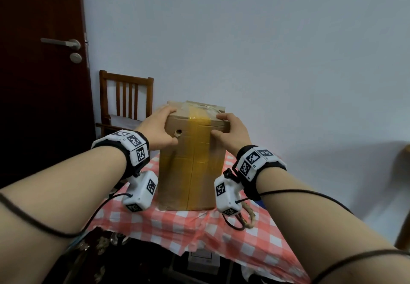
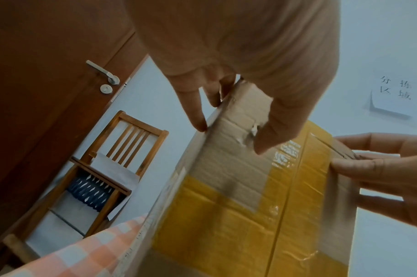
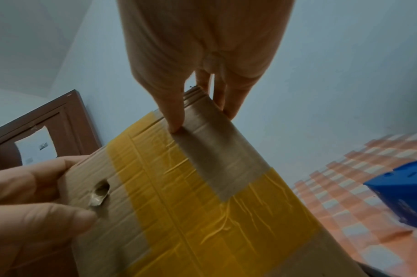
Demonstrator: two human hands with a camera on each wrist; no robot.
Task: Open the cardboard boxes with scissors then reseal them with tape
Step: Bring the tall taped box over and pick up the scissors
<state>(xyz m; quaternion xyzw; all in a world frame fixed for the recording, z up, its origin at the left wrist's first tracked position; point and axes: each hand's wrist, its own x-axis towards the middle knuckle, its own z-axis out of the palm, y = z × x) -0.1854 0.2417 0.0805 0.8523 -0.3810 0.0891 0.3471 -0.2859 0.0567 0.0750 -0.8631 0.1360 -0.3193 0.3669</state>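
A tall cardboard box [image 1: 190, 168] stands upright on the checked tablecloth [image 1: 177, 224]. Yellow tape runs down its near face and over the top, and a small hole [image 1: 178, 132] is punched near the upper left. My left hand [image 1: 165, 126] grips the top left corner, thumb on the near face beside the hole, fingers over the edge. My right hand [image 1: 218, 126] grips the top right corner the same way. The wrist views show the box [image 2: 226, 215] [image 3: 202, 206] close up, with thumb and fingers pinching its top edge. No scissors are clearly visible.
A tan looped object [image 1: 247, 217] lies right of the box, half hidden by my wrist camera. A blue plastic object [image 3: 404, 196] sits on the cloth at the right. A wooden chair [image 1: 126, 99] and a dark door [image 1: 42, 62] stand behind on the left.
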